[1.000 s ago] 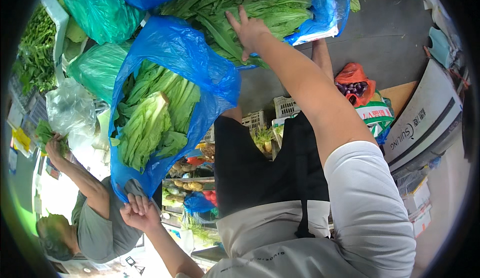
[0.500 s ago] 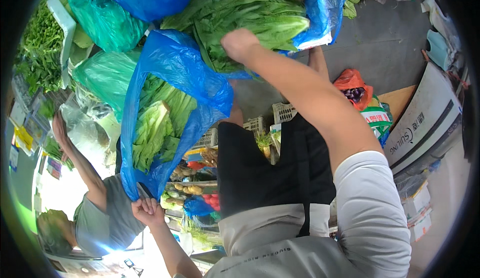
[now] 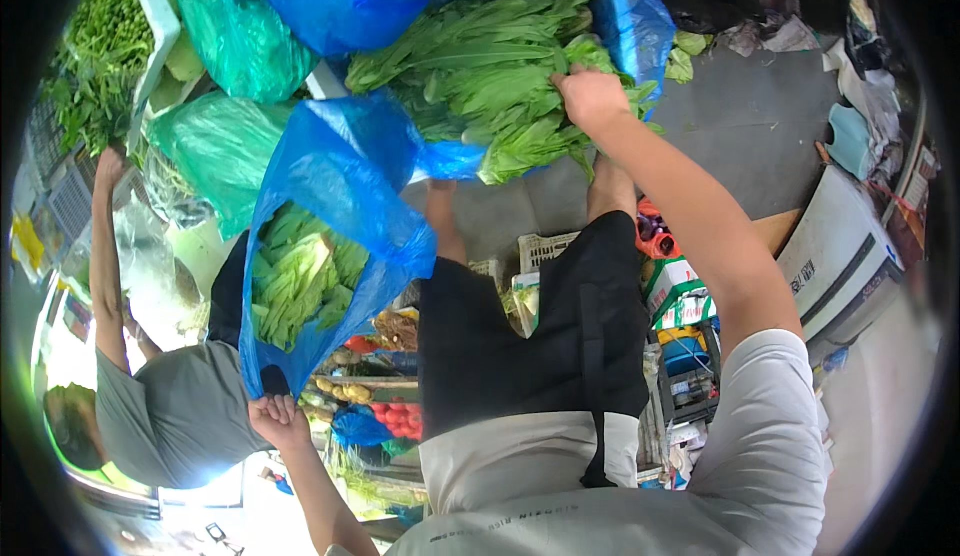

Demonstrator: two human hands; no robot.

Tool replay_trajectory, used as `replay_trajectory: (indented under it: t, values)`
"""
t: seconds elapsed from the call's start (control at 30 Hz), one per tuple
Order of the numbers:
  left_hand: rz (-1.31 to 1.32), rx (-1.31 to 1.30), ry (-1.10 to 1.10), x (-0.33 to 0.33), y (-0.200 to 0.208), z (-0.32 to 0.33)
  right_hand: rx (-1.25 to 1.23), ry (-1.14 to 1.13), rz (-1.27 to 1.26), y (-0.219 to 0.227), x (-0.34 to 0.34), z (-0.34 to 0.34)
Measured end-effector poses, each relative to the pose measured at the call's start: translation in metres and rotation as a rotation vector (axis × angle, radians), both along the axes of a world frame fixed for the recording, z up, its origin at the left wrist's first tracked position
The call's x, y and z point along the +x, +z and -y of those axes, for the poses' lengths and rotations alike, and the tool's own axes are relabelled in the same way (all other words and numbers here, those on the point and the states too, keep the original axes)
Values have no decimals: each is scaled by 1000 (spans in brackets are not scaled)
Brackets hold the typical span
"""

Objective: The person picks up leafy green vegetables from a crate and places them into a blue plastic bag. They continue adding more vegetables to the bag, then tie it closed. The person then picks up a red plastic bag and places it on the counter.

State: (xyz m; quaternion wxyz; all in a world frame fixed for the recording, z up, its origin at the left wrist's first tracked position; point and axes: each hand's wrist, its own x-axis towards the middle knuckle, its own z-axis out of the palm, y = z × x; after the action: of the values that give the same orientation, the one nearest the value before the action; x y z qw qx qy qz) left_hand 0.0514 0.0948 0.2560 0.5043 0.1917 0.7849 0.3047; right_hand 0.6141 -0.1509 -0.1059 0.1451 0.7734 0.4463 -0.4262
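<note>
My left hand (image 3: 278,418) is closed on the rim of a blue plastic bag (image 3: 385,218) and holds its mouth wide. Inside that bag lie long-leaved green lettuces (image 3: 290,286) with pale ribs. Farther off, my right arm stretches to a big heap of the same leaf lettuce (image 3: 480,66), which rests on another blue plastic sheet or bag (image 3: 638,26). My right hand (image 3: 597,99) is closed around the right end of a lettuce there; its fingertips are partly hidden among the leaves.
Green plastic bags (image 3: 240,31) and a white foam box (image 3: 157,16) of greens stand at the far left. Another person (image 3: 185,406) reaches up at the left. Below are shelves with tomatoes (image 3: 400,418). A white carton (image 3: 840,256) stands at the right.
My right hand has moved right across the heap, to a lettuce's end, and leaves there have shifted nearer. The left hand still holds the bag. The other person's arm has reached farther up.
</note>
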Motion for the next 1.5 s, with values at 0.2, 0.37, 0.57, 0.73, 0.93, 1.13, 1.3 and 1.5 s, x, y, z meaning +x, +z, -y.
replay_trajectory:
  t: [0.2,0.37,0.57,0.73,0.93,1.13,1.3,1.5]
  values:
    - [26,-13,-49,26,5,8,322,519,277,3,-52,-29]
    - [-25,12,-45,27,6,16,-129,418,-29,-60,-21,-60]
    - [-3,14,-24,36,0,29,-257,351,-285,-34,-6,-81]
    - [56,63,-27,45,2,32,8,389,-385,31,14,-72]
    - [109,43,-23,21,-13,49,277,308,-558,188,60,-70]
    - [175,-120,-183,59,3,36,458,179,-391,339,47,-82]
    - [469,-90,-141,67,5,20,669,238,-284,417,10,-106]
    - [795,-36,-101,66,-1,7,1063,55,-232,391,-106,-123]
